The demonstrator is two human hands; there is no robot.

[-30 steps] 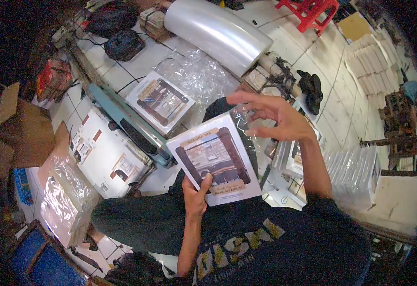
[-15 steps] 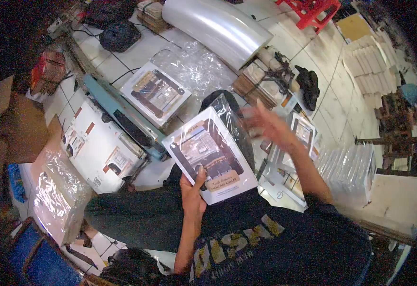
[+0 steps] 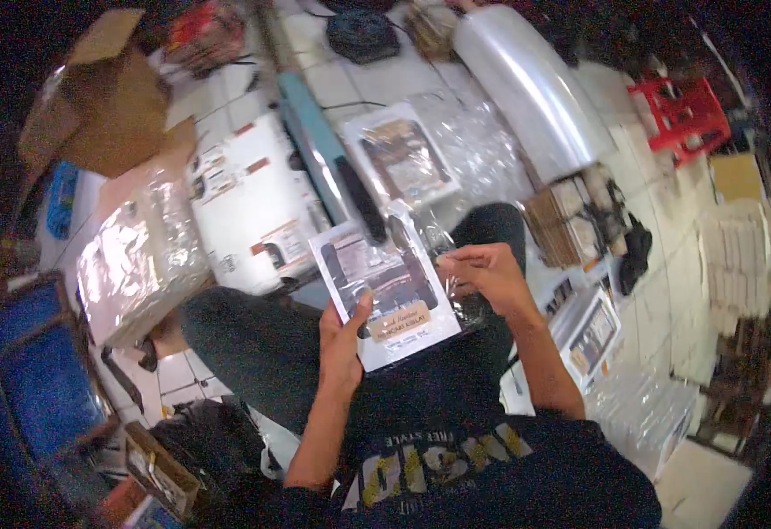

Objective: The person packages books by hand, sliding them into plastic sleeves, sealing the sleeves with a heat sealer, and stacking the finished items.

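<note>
Both-handed: left hand [image 3: 343, 339] under book [image 3: 384, 291] (thumb atop), right hand [image 3: 482, 273] pinching plastic sleeve [image 3: 443, 238].

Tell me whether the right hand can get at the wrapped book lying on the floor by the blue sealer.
Probably yes: the right hand only pinches the plastic sleeve on the held book, and nothing stands between it and the wrapped book ahead.

White tiled floor [image 3: 227, 115]: film roll [image 3: 531, 88] far edge, wrapped book [image 3: 400, 159] beside blue sealer [image 3: 328, 159], cardboard box [image 3: 103, 97] far-left corner.
</note>
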